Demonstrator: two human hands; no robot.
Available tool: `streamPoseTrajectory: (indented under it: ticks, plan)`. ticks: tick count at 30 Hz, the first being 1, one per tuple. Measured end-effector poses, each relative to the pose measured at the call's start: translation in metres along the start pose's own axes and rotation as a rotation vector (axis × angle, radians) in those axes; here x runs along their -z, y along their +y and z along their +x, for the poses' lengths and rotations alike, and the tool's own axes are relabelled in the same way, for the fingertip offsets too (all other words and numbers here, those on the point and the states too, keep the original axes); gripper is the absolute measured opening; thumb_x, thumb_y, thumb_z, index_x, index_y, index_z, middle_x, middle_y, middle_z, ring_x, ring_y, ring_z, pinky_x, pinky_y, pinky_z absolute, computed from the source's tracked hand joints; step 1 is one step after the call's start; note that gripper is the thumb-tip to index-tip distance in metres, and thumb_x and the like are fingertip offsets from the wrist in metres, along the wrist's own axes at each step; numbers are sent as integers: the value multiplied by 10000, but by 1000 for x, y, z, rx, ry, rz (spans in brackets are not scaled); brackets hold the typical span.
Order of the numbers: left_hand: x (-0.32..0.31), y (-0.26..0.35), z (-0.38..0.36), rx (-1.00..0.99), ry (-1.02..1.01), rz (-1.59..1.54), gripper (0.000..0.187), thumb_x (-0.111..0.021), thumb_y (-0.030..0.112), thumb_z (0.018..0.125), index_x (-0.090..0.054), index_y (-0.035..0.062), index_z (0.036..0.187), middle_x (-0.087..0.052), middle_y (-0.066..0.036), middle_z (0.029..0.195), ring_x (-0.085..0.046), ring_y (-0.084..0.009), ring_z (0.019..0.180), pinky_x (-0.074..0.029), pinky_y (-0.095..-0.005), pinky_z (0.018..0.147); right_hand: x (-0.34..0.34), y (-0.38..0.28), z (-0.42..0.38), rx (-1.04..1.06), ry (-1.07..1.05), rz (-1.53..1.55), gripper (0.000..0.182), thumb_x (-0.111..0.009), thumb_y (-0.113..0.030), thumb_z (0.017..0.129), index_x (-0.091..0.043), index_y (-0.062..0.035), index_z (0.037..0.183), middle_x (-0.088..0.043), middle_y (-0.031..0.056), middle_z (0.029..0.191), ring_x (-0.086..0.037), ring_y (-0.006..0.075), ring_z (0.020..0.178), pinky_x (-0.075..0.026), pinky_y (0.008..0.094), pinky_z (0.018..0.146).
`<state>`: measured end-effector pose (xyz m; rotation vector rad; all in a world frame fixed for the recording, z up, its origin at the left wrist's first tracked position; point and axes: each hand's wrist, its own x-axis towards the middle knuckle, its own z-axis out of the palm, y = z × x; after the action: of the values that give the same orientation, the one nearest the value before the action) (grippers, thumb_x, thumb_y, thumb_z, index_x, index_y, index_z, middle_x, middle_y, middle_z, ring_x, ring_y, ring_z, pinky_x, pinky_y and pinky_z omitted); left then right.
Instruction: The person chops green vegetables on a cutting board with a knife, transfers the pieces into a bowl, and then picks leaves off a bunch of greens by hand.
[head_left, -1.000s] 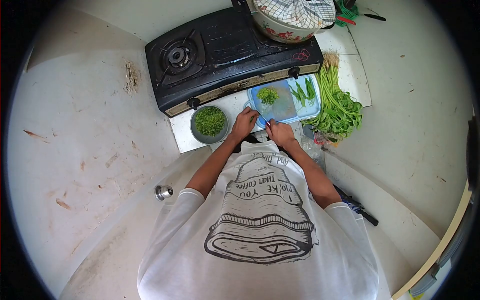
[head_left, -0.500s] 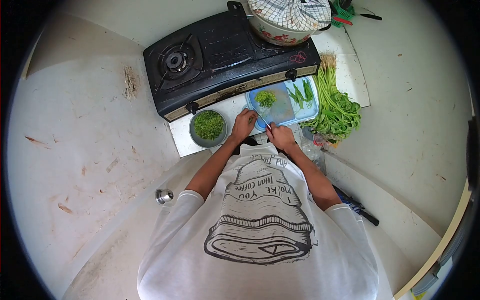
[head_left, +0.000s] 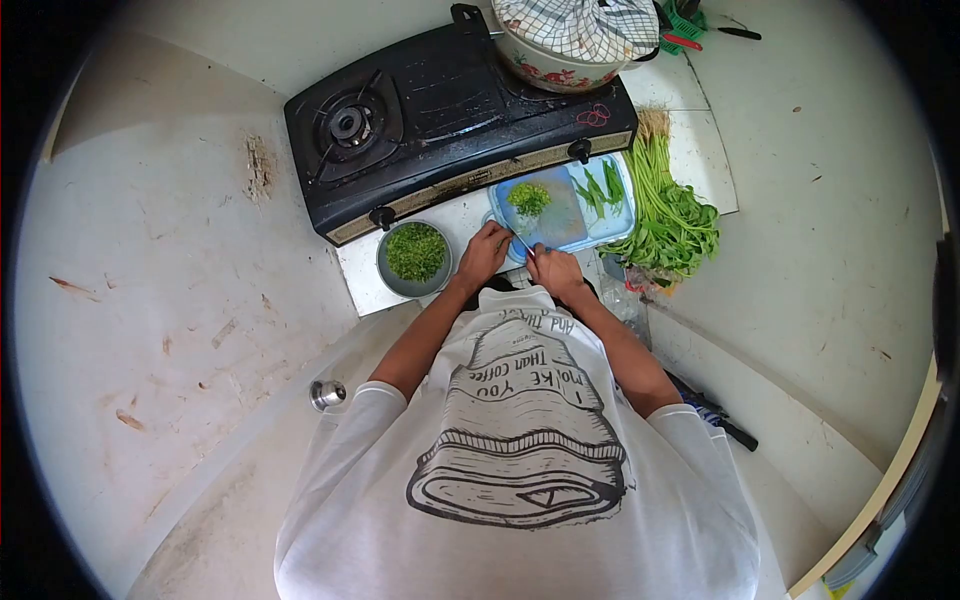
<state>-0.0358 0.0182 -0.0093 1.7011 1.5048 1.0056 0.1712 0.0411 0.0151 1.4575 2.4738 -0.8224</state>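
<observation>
Head view: your left hand curls at the near left edge of the blue cutting board; what it grips, I can't tell. Your right hand is closed round a knife, with chopped greens heaped beyond.

Floor: pale, scuffed concrete with brown stains. Black gas stove on a tiled patch. Bright daylight. Small metal cup nearby.
</observation>
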Motion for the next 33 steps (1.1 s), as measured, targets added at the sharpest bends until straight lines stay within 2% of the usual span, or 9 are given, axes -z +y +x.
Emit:
streamPoseTrajectory:
  ticks: [5, 11, 14, 17, 33]
  plan:
    - [0, 1, 1, 103, -10, -34, 133, -692, -12, 888, -741, -1, 1012, -676, -174, 968, -700, -354, 889, -566, -409, 797, 6, 0, -6, -54, 8, 8, 415, -479, -383, 1049, -635, 2, 1050, -725, 268, 798, -729, 452, 761, -583, 555, 724]
    - [-6, -1, 7, 258, 84, -143, 94, -739, -6, 841, -763, 5, 931, -718, -140, 883, -737, -247, 791, -598, -354, 767, 9, 0, -10, -53, 6, 44, 421, -479, -395, 1050, -633, -3, 1053, -716, 273, 779, -719, 463, 746, -571, 572, 720]
    - [-10, -6, 7, 265, 103, -147, 82, -742, 2, 833, -769, 0, 911, -722, -134, 868, -733, -227, 766, -599, -341, 754, 7, 1, -12, -32, -2, 26, 415, -489, -395, 1044, -620, -2, 1061, -713, 266, 768, -717, 459, 736, -572, 568, 714]
    - [-10, 0, 8, 320, 103, -136, 96, -737, -1, 828, -767, -6, 919, -718, -139, 867, -730, -226, 765, -595, -336, 748, 4, 1, -13, -29, 17, 20, 408, -501, -393, 1037, -612, -2, 1067, -710, 258, 757, -716, 455, 729, -574, 564, 709]
    - [-3, 7, 10, 246, 50, -91, 80, -706, -19, 845, -737, 2, 916, -689, -158, 864, -722, -270, 781, -584, -362, 750, -1, -2, 0, -6, 37, -9, 385, -503, -359, 1039, -615, 9, 1022, -716, 259, 755, -725, 447, 714, -586, 550, 685]
